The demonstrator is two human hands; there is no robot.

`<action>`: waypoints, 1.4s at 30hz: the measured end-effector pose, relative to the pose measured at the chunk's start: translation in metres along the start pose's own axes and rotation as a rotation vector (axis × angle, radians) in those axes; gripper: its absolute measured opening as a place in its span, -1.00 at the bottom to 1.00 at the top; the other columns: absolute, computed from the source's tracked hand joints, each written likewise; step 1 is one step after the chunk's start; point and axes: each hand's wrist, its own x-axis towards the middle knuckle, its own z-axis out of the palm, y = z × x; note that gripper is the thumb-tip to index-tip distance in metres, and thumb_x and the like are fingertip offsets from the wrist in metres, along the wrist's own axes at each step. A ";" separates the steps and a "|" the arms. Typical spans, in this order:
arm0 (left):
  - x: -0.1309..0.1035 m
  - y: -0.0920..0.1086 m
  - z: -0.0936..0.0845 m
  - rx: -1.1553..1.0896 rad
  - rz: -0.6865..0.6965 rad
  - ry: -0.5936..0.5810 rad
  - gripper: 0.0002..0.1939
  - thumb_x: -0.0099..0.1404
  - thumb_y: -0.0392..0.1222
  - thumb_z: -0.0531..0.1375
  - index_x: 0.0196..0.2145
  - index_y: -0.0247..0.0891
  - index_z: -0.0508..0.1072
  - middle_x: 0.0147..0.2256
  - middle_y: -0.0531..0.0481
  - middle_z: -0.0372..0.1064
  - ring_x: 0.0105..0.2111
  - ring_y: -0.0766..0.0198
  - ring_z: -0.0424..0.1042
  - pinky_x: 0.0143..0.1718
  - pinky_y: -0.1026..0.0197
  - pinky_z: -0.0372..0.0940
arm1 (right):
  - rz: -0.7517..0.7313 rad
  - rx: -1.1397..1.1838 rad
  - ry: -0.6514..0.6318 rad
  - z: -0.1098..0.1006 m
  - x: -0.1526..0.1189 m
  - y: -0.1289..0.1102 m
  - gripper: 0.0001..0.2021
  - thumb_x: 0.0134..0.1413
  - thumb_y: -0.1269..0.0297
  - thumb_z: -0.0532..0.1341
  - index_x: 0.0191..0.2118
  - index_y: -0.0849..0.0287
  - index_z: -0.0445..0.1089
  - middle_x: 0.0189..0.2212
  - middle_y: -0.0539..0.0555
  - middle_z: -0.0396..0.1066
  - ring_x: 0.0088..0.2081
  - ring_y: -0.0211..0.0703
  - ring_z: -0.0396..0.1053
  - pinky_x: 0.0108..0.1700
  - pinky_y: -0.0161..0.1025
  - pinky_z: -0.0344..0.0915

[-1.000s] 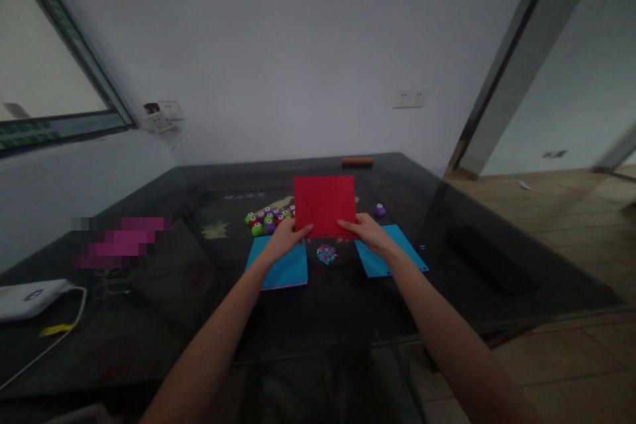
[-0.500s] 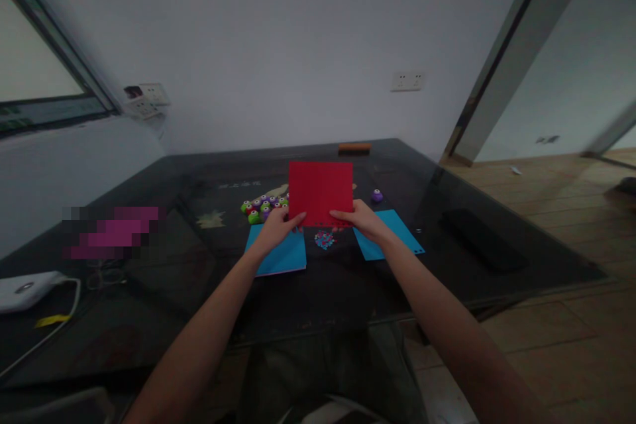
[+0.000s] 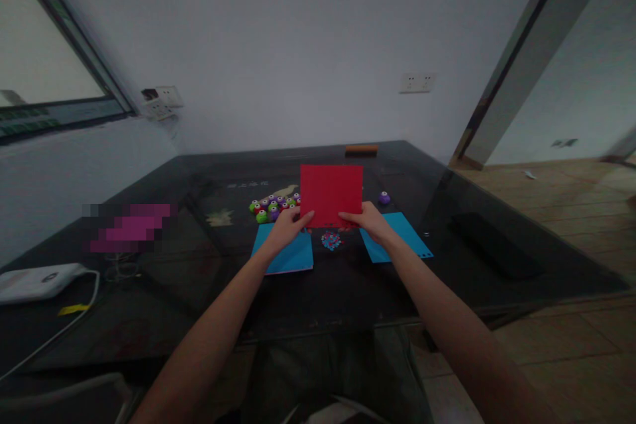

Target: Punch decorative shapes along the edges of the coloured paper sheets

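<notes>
A red sheet of paper (image 3: 331, 192), with small holes along its lower edge, is held up over the table between both hands. My left hand (image 3: 289, 226) pinches its lower left corner, thumb in front. My right hand (image 3: 366, 220) grips the lower right corner the same way. Below the sheet lies a small pile of blue, white and red bits (image 3: 331, 241). A blue stack of paper (image 3: 291, 258) rests under my left wrist, and a blue sheet with holes (image 3: 402, 238) lies beyond my right wrist.
Several green, red and purple eyeball-like balls (image 3: 273, 205) cluster behind my left hand. One purple ball (image 3: 384, 198) sits apart. A brown bar (image 3: 361, 150) lies at the back of the dark table (image 3: 338, 298). To the left is a white device (image 3: 40, 283) with a cable; a black flat object (image 3: 491, 245) lies right.
The view has shifted slightly, so everything appears a little further right. Both hands still hold the red sheet in nearly the same pose.
</notes>
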 end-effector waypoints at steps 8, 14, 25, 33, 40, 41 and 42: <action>0.009 -0.020 -0.017 0.020 0.018 0.132 -0.65 0.23 0.03 0.04 -0.44 -0.31 0.43 -0.59 0.02 0.36 -0.59 0.33 0.33 -0.53 0.30 0.22 | -0.014 -0.010 0.049 -0.005 0.005 0.006 -0.74 -0.24 0.18 0.35 -0.49 0.31 0.40 -0.61 0.15 0.43 -0.55 -0.12 0.42 -0.45 -0.22 0.38; 0.011 -0.051 -0.053 0.255 -0.125 0.448 -0.71 0.20 -0.12 0.06 -0.22 -0.31 0.45 -0.40 -0.08 0.45 -0.43 0.24 0.42 -0.39 0.24 0.29 | -0.009 0.000 0.079 -0.005 0.005 0.006 -0.75 -0.22 0.19 0.34 -0.45 0.30 0.41 -0.57 0.15 0.44 -0.55 -0.14 0.42 -0.45 -0.21 0.39; 0.003 -0.077 -0.085 0.820 -0.415 0.350 -0.71 0.19 -0.06 0.07 -0.21 -0.25 0.42 -0.23 -0.16 0.41 -0.26 0.13 0.39 -0.31 0.23 0.22 | -0.009 0.032 0.109 -0.006 0.005 0.005 -0.77 -0.22 0.22 0.35 -0.46 0.30 0.39 -0.59 0.14 0.45 -0.55 -0.13 0.43 -0.45 -0.24 0.40; 0.000 -0.073 -0.079 0.907 -0.453 0.295 -0.64 0.12 -0.04 0.14 -0.14 -0.24 0.39 -0.14 -0.20 0.37 -0.19 0.06 0.38 -0.29 0.20 0.21 | -0.003 0.025 0.108 -0.005 0.004 0.002 -0.78 -0.20 0.24 0.33 -0.44 0.28 0.38 -0.61 0.13 0.44 -0.54 -0.13 0.43 -0.46 -0.23 0.41; 0.001 -0.077 -0.077 0.904 -0.440 0.293 -0.63 0.13 -0.05 0.13 -0.13 -0.26 0.40 -0.09 -0.23 0.35 -0.13 0.02 0.35 -0.24 0.17 0.22 | 0.000 0.026 0.102 -0.006 0.006 0.007 -0.77 -0.22 0.25 0.34 -0.44 0.29 0.37 -0.59 0.13 0.42 -0.52 -0.09 0.44 -0.40 -0.16 0.41; 0.001 -0.077 -0.078 0.901 -0.442 0.294 -0.62 0.13 -0.04 0.13 -0.13 -0.27 0.40 -0.09 -0.23 0.35 -0.12 0.01 0.35 -0.24 0.17 0.22 | -0.003 0.026 0.100 -0.006 0.006 0.007 -0.77 -0.22 0.25 0.34 -0.43 0.29 0.37 -0.59 0.12 0.42 -0.52 -0.09 0.44 -0.41 -0.16 0.41; 0.001 -0.077 -0.078 0.899 -0.439 0.296 -0.62 0.13 -0.03 0.14 -0.12 -0.26 0.40 -0.09 -0.23 0.35 -0.12 0.01 0.35 -0.25 0.17 0.22 | -0.007 0.023 0.099 -0.006 0.006 0.007 -0.77 -0.23 0.25 0.34 -0.43 0.30 0.37 -0.59 0.13 0.42 -0.52 -0.09 0.44 -0.41 -0.17 0.40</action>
